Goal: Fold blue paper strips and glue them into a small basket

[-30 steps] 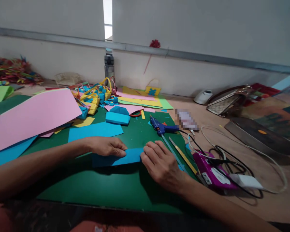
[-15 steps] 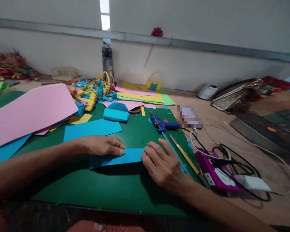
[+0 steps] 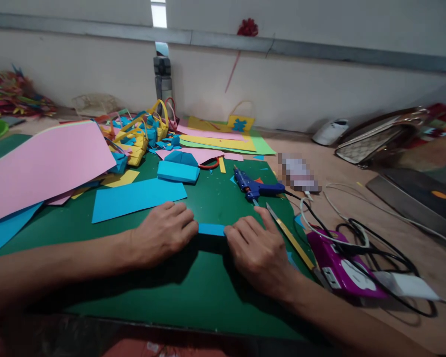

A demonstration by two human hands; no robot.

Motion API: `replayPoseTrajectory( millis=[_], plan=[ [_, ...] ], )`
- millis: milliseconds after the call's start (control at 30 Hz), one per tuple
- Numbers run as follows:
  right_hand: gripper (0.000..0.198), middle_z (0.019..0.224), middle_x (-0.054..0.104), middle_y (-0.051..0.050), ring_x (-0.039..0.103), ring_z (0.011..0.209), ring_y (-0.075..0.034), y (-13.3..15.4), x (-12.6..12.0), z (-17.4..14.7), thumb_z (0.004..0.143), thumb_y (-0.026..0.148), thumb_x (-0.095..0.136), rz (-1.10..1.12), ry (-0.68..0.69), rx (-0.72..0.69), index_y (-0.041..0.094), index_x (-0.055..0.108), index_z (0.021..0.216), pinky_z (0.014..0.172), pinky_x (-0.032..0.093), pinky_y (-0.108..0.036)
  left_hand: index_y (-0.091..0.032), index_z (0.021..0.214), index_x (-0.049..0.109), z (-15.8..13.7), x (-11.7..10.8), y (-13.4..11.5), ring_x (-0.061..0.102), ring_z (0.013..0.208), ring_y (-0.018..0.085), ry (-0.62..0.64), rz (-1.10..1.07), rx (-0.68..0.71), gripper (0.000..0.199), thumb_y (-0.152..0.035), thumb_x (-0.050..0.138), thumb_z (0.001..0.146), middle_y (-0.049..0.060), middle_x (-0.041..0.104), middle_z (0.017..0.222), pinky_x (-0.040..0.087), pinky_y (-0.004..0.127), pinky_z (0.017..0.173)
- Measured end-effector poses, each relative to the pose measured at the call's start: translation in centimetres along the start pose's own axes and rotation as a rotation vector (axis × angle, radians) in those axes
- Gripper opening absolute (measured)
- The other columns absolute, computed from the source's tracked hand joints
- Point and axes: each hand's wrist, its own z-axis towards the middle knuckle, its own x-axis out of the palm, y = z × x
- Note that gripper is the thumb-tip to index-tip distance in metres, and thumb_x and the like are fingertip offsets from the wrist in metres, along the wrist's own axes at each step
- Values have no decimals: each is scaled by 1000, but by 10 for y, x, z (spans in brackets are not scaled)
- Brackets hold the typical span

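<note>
Blue paper [image 3: 211, 229] gripped between curled left hand [image 3: 167, 228] and curled right hand [image 3: 258, 253] | blue piece [image 3: 177, 171] already folded | blue sheet [image 3: 137, 199] left unfolded

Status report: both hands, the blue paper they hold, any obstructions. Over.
Left hand, right hand: closed on blue paper. Paper: narrow band showing between them. Glue gun and yellow cutter near right hand, both clear of paper.
</note>
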Motion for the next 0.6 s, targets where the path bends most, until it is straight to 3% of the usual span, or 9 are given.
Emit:
replayPoseTrajectory(
  millis=[67, 133, 167, 233, 300, 367, 400, 467, 600],
  plan=[
    [26, 58, 51, -2, 43, 63, -15, -7, -6, 2, 86, 11, 43, -12, -33, 29, 17, 59, 66, 86, 36, -40, -14, 88, 60, -3, -7, 5, 58, 78, 21, -149, 16, -39, 24, -13, 36, 90, 10, 64, 84, 47, 35, 67],
    [24, 58, 52, -1, 44, 62, -14, -14, -9, 4, 86, 12, 45, -44, -41, 73, 16, 59, 67, 88, 36, -41, -16, 106, 58, -7, -16, -1, 55, 105, 27, -274, -14, -56, 25, -15, 39, 90, 13, 63, 107, 45, 45, 84],
    [24, 58, 52, -1, 44, 61, -14, -17, -10, 5, 86, 13, 45, -63, -39, 96, 16, 59, 67, 88, 35, -42, -17, 113, 56, -9, -20, -8, 49, 115, 29, -250, -85, -18, 28, -17, 42, 89, 13, 61, 115, 42, 47, 92],
    [23, 58, 53, -1, 45, 60, -14, -22, -9, 6, 86, 13, 46, -92, -30, 134, 16, 59, 67, 89, 35, -42, -15, 123, 52, -13, -23, -27, 41, 125, 27, -66, -293, 111, 36, -28, 45, 89, 14, 56, 125, 39, 43, 100],
    [23, 57, 54, -1, 46, 59, -14, -24, -6, 7, 85, 14, 47, -102, -14, 150, 16, 59, 66, 89, 35, -42, -12, 134, 41, -15, -19, -42, 31, 133, 24, 223, -476, 208, 55, -41, 45, 88, 13, 44, 138, 35, 38, 106],
    [24, 56, 52, -1, 46, 58, -14, -24, -3, 6, 85, 14, 46, -105, 2, 149, 17, 58, 65, 90, 35, -42, -15, 140, 31, -20, -11, -42, 21, 137, 25, 362, -569, 299, 64, -49, 43, 87, 10, 33, 145, 23, 45, 111],
    [25, 55, 52, -1, 46, 58, -14, -24, -3, 5, 86, 13, 45, -104, 8, 147, 17, 58, 64, 90, 35, -42, -15, 142, 26, -25, -6, -37, 20, 137, 26, 418, -568, 276, 69, -55, 40, 87, 10, 30, 146, 21, 47, 111],
    [24, 56, 53, -1, 47, 59, -14, -25, -4, 3, 85, 14, 45, -95, 5, 142, 17, 58, 65, 90, 35, -42, -13, 143, 21, -40, 2, -19, 27, 134, 28, 446, -450, 104, 70, -55, 33, 89, 14, 31, 145, 25, 47, 107],
    [17, 60, 57, -2, 50, 60, -15, -34, -14, 2, 84, 14, 48, -82, -99, 168, 16, 58, 71, 87, 35, -40, -9, 132, 43, -79, 6, 11, 39, 127, 31, 286, -65, -184, 57, -48, 31, 92, 19, 43, 137, 31, 47, 101]
  ],
)
